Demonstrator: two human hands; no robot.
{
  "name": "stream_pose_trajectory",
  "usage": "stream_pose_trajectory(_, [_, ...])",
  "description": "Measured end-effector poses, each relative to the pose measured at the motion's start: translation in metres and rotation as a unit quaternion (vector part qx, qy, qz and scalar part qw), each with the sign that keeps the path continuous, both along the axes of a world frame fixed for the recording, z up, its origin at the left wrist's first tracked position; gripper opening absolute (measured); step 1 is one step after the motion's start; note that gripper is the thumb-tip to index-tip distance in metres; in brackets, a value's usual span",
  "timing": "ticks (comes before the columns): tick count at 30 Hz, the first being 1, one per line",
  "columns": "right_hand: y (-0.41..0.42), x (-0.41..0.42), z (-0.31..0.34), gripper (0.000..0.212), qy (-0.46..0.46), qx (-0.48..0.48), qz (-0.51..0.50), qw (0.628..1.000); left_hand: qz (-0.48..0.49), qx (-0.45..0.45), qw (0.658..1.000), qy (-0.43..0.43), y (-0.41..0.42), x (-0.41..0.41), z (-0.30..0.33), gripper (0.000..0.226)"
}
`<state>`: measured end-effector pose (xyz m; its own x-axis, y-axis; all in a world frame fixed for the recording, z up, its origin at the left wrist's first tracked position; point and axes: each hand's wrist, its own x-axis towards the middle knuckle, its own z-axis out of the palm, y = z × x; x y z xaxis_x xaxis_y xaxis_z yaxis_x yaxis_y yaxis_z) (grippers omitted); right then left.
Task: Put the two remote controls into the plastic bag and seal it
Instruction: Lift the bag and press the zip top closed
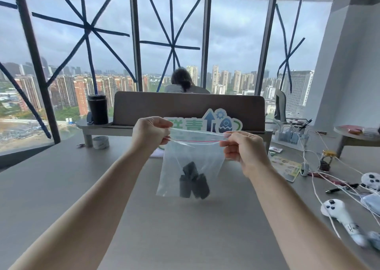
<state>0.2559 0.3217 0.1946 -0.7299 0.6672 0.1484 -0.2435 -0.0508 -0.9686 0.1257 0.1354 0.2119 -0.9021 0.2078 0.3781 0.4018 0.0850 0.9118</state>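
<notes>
Clear, crinkled plastic bag [191, 163] pinched at its top corners by left hand [151, 133] and right hand [242, 148]; two dark blocky remote controls [193, 181] slumped at its bottom.

The plastic bag [191, 167] hangs above the table [164, 228] near its middle, the left hand [151, 133] at its left top corner, the right hand [244, 148] at its right. Two remote controls [193, 182] lie in the bag's bottom. Two game controllers [339, 212] lie by the table's right edge, a tape roll [100, 142] toward its far left.

We see soft, overcast daylight entering through the windows [102, 43]; wide-angle distortion bends the frame edges, and the white controllers [337, 212] at lower right are blurred.
</notes>
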Motion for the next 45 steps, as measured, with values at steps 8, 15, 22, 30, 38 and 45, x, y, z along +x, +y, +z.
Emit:
stream_pose_trajectory(8, [0.016,0.026,0.013,0.009,-0.034,0.111,0.067,0.991,-0.143,0.025,0.982,-0.121,-0.012,0.002,0.002,0.023])
stream_pose_trajectory(15, [0.014,0.036,0.029,0.011,-0.084,0.356,-0.078,0.927,-0.23,0.051,0.963,-0.129,-0.021,0.013,0.003,0.024])
stream_pose_trajectory(22, [0.016,0.044,0.037,0.02,-0.055,0.323,-0.092,0.94,-0.061,-0.041,0.997,-0.021,-0.014,0.02,-0.012,0.007])
stream_pose_trajectory(30, [-0.004,0.05,0.047,0.028,-0.169,0.576,-0.147,0.786,-0.109,-0.035,0.993,-0.023,0.013,0.044,-0.006,0.013])
stream_pose_trajectory(38, [-0.023,0.02,0.06,0.013,-0.158,0.567,-0.003,0.808,-0.079,-0.083,0.989,0.091,0.028,0.058,0.008,0.02])
stream_pose_trajectory(45, [-0.019,0.014,0.071,0.015,-0.162,0.569,0.038,0.805,-0.082,-0.089,0.987,0.109,0.029,0.057,0.016,0.011])
